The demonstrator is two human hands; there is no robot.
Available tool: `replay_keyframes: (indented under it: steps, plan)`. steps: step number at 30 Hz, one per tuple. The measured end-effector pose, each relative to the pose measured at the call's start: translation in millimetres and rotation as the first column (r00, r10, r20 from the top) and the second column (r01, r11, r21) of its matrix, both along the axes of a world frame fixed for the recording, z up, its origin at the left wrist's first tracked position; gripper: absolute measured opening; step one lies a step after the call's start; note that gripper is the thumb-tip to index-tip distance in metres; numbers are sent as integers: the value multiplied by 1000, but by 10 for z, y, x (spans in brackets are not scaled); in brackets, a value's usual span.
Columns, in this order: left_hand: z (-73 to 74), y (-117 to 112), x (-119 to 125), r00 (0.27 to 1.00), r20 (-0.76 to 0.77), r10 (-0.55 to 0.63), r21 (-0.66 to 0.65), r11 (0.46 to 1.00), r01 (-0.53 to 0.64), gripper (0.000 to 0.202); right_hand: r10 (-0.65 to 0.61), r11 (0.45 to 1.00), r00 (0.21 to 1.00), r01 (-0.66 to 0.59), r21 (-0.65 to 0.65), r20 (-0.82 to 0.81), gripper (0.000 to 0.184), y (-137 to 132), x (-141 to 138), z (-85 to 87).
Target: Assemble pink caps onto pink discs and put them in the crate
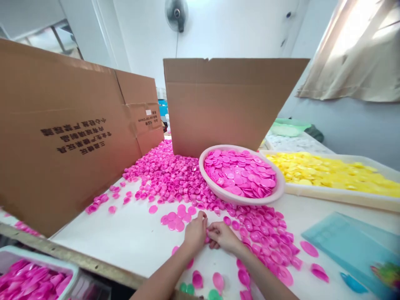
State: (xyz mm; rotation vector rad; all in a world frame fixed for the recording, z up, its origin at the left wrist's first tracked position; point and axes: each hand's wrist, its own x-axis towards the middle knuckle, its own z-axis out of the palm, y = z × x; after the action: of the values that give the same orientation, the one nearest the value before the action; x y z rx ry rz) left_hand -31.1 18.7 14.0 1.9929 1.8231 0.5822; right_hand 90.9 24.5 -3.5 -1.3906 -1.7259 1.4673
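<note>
My left hand (196,230) and my right hand (222,236) meet over the white table (125,233), fingers closed together. Between them shows a small pink plastic piece (207,239), mostly hidden by the fingers, so its exact shape is unclear. Just beyond my left hand lie several flat pink discs (175,218). To the right of my right hand spreads a band of pink plastic cups (265,233). Near my forearms are a pink spoon-like piece (218,281), another pink cup (197,279) and green pieces (215,295).
A round basin (281,183) full of pink discs stands ahead, beside a heap of pink cups (175,179). Cardboard boxes (68,125) (225,108) border the left and back. At right are a tray (343,196) of yellow pieces and blue plastic bags (350,237). A bin (73,271) holds pink pieces, lower left.
</note>
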Motion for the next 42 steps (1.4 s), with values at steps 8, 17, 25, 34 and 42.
replay_keyframes:
  steps: [8, 17, 25, 34, 42]
  plan:
    - [473, -1065, -2196, 694, -28, 719, 193, 686, -702, 31, -327, 634, 887, -49, 772, 325, 32, 187, 186, 134]
    - [284, -1080, -2293, 670, -343, 659, 401, 747, -530, 36, -481, 581, 679, -227, 781, 555, 41, 346, 179, -120]
    - [-107, 15, -935, 864, -246, 439, 197, 895, -399, 38, -359, 639, 879, -14, 769, 315, 28, 33, 130, 97]
    - [-270, 21, -1171, 889, -163, 428, 92, 904, -418, 36, -31, 808, 976, -102, 580, 216, 7, -86, -54, -36]
    - [-206, -1, -1133, 895, -233, 381, 30, 922, -385, 37, -95, 805, 967, -63, 590, 234, 16, -37, 174, 101]
